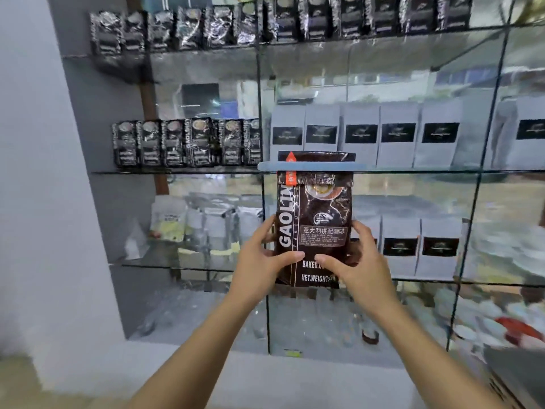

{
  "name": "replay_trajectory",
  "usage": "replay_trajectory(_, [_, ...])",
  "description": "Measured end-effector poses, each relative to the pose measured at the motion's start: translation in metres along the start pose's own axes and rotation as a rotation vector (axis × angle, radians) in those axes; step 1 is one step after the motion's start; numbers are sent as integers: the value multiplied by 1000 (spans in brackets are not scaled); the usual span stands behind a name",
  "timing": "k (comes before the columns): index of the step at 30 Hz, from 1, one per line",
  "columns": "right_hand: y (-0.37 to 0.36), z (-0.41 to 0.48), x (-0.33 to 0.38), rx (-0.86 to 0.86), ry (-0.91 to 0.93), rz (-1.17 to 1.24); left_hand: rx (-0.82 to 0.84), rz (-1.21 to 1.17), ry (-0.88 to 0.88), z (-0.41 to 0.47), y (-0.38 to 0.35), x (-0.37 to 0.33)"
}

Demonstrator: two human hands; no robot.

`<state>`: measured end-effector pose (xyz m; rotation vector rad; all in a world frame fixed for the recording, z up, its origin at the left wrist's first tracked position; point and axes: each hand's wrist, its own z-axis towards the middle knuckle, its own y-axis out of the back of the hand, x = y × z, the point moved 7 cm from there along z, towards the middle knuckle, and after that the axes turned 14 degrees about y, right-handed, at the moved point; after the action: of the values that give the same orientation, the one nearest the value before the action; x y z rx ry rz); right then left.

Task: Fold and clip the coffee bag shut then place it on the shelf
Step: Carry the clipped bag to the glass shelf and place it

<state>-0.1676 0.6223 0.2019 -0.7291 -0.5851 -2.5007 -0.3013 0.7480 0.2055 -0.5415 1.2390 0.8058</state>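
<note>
**Coffee bag held up before the glass shelves**

I hold the coffee bag (314, 219) upright in front of me, its printed face toward me. My left hand (259, 258) grips its lower left edge, thumb across the front; my right hand (358, 261) grips the lower right edge the same way. Both hands are closed on the bag. A blue clip (312, 166) runs across its folded top and sticks out past both sides.

Behind the bag stand glass shelves (177, 172) with dark upright frame bars. The middle shelf carries a row of black bags (185, 143) on the left and grey bags (361, 135) on the right. More black bags fill the top shelf. The clip sits level with the middle shelf's front edge. The lower shelf holds grey bags at right and pale packets (169, 221) at left; its contents are blurred.
</note>
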Motion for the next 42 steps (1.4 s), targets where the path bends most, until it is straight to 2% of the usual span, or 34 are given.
replay_trajectory(9, [-127,125,-60,75,97,44,-136,18,-83,129,98,11])
replay_trajectory(18, [-230,300,-100,39,247,32,-288,128,-209,304,184,-16])
replay_trajectory(24, [-292,396,-123,5,288,0,-284,222,-275,413,235,-27])
replay_trajectory(28, [-331,450,-148,10,225,-28,-255,270,-264,490,258,-19])
replay_trajectory(32, [-369,491,-180,65,149,-108,-167,235,-141,561,277,3])
replay_trajectory(37, [-400,518,-217,155,28,-117,-138,372,-65,612,286,31])
replay_trajectory(42, [-409,538,-243,188,-76,-55,-121,504,-81,643,284,35])
